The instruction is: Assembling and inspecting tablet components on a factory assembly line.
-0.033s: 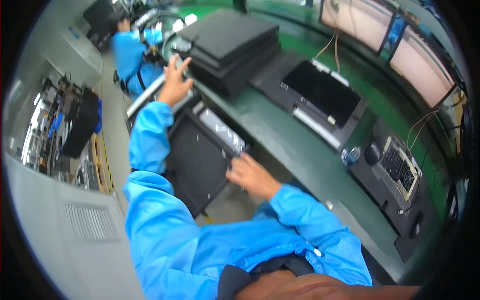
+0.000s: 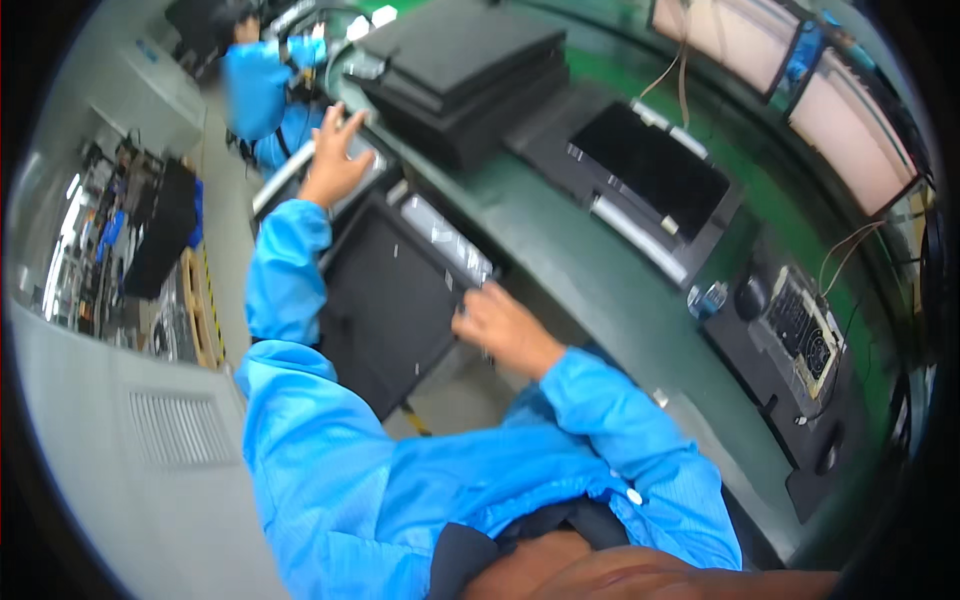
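Note:
A flat black tray (image 2: 385, 300) with low raised edges sits tilted in front of me, to the left of the green bench. Along its far side lies a long strip in shiny clear wrapping (image 2: 445, 238). My right hand (image 2: 508, 328) has its fingers curled over the tray's right edge. Beyond the tray's far left end is my left hand (image 2: 338, 158), fingers spread and nothing visible in them. It hovers over or near a pale-edged frame (image 2: 290, 178), and I cannot tell whether it touches.
Thick black foam slabs (image 2: 465, 60) are stacked on the green bench (image 2: 560, 250). A dark screen panel (image 2: 650, 175) lies on a black pad to their right. Farther right are a mouse (image 2: 832, 452) and a keypad-like board (image 2: 800, 335). A co-worker in blue (image 2: 255, 90) stands at the far left.
My left hand has shifted slightly left and toward me, its fingers still spread. The right hand stays at the tray's edge. The whole view has tilted a little.

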Available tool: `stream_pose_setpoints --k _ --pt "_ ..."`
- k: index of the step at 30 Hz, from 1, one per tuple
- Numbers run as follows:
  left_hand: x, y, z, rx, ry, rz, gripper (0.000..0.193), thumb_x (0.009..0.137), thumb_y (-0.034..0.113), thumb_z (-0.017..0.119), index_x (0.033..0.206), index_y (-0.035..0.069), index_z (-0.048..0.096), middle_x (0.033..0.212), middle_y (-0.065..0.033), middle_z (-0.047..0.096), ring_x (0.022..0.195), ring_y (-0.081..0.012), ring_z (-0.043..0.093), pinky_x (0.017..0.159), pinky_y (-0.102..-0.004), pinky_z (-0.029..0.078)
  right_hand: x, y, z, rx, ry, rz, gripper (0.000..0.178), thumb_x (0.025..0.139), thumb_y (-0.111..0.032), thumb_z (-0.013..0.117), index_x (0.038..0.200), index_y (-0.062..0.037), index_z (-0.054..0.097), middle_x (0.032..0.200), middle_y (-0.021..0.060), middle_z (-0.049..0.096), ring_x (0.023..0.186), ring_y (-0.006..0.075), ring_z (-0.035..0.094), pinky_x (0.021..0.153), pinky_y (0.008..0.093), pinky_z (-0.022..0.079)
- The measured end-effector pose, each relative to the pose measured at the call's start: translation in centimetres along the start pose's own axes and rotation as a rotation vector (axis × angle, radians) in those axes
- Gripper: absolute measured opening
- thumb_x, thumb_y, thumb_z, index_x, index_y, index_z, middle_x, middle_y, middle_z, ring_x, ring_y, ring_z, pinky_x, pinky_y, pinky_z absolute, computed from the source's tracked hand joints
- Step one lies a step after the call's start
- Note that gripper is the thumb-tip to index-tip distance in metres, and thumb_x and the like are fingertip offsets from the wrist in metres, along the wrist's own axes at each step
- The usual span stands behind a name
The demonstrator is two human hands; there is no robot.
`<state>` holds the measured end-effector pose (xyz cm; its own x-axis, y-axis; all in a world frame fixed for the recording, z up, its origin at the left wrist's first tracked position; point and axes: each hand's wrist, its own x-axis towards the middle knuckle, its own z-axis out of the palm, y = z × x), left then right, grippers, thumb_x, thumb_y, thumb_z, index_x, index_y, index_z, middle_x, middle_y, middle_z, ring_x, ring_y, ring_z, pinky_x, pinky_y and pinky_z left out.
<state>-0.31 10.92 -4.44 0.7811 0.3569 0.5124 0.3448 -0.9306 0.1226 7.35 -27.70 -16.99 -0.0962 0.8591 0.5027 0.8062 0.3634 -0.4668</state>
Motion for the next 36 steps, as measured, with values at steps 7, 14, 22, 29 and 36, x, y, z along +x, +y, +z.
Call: stream_pose_setpoints --k 7,14,22,29,36 --pt "-27.2 -8.2 -6.0 0.109 -0.030 -0.821 0.086 0.091 0.051 0.073 0.150 -0.005 0.045 0.154 -0.0313 0.043 0.142 -0.0440 0.044 0.119 -0.0470 0.035 1.2 5.9 2.5 0.122 0.187 0.254 0.061 0.072 0.020 0.060 0.128 -0.0043 0.058 0.126 0.0195 0.059 0.134 0.0420 0.049 0.114 0.0476 0.040" --pt "-40.1 0.2 -3.0 -0.846 0.038 -1.381 0.066 0.098 0.041 0.072 0.138 -0.009 0.056 0.134 -0.0192 0.065 0.120 -0.0265 0.063 0.105 -0.0383 0.047 -2.1 5.5 4.0 0.014 0.243 0.253 0.054 0.082 0.015 0.061 0.132 -0.0024 0.056 0.144 0.0242 0.052 0.142 0.0442 0.044 0.115 0.0473 0.041" --pt "-37.2 -3.8 -1.0 -0.602 0.186 -1.373 0.043 0.100 0.025 0.068 0.126 -0.009 0.065 0.117 -0.0168 0.072 0.101 -0.0241 0.069 0.091 -0.0353 0.054 -8.7 4.8 6.2 0.093 0.265 0.248 0.055 0.083 0.010 0.070 0.133 -0.0052 0.055 0.150 0.0244 0.051 0.137 0.0449 0.051 0.111 0.0456 0.046" --pt "-36.7 -3.9 -1.9 -0.519 0.178 -1.370 0.043 0.095 0.026 0.074 0.116 -0.011 0.068 0.107 -0.0174 0.073 0.091 -0.0233 0.071 0.083 -0.0343 0.056 -3.9 6.1 7.2 0.414 0.319 0.998 0.061 0.103 -0.040 0.052 0.149 -0.0001 0.044 0.126 0.0291 0.065 0.119 0.0418 0.063 0.104 0.0422 0.046" --pt "-38.4 -4.6 -1.5 -0.813 0.277 -1.448 0.044 0.093 0.024 0.076 0.121 -0.008 0.065 0.111 -0.0151 0.072 0.095 -0.0238 0.071 0.085 -0.0353 0.057 0.5 6.4 6.8 0.248 0.431 0.966 0.044 0.097 -0.022 0.056 0.139 -0.0080 0.054 0.106 0.0272 0.069 0.099 0.0438 0.067 0.088 0.0476 0.052"
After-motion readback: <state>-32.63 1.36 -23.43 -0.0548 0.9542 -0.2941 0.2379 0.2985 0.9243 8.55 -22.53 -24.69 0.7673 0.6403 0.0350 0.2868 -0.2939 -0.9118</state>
